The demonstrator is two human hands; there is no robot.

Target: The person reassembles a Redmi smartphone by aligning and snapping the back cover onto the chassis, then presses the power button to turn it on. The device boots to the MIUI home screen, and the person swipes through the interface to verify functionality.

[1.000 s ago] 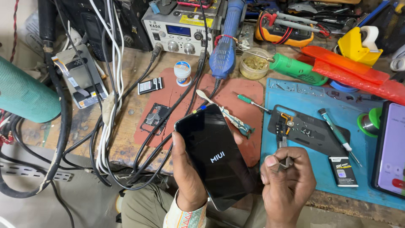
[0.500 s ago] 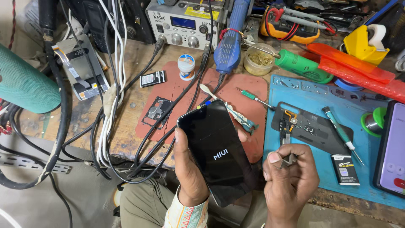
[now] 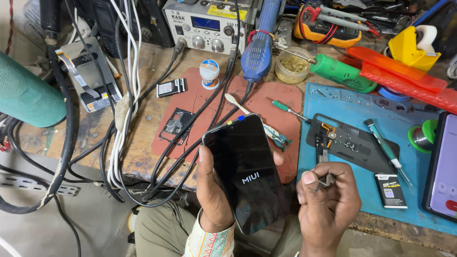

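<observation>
The left hand [image 3: 214, 195] cradles a black smartphone [image 3: 247, 173] from beneath, thumb along its left edge and fingers wrapped behind, so the glass faces up toward the person; the dark screen shows a small white logo, which suggests the phone is starting up. It is held above the near edge of the table [image 3: 138, 143], over the person's lap, tilted for easy viewing. The right hand [image 3: 328, 195] is curled into a loose fist, its fingers pinching a pair of metal tweezers [image 3: 325, 177] with the tips pointing up, kept ready just beside the phone. Behind it, on a blue work mat [image 3: 362, 190], lies a dark phone back cover [image 3: 352, 138] with small parts, and a green-handled screwdriver [image 3: 383, 145] rests across its edge. A red mat [image 3: 266, 100] carries a second small screwdriver [image 3: 285, 108] and a plastic pry tool [image 3: 238, 103], all within short reach. Black and white cables [image 3: 119, 133] trail down from the soldering station [image 3: 207, 24] at the back.
</observation>
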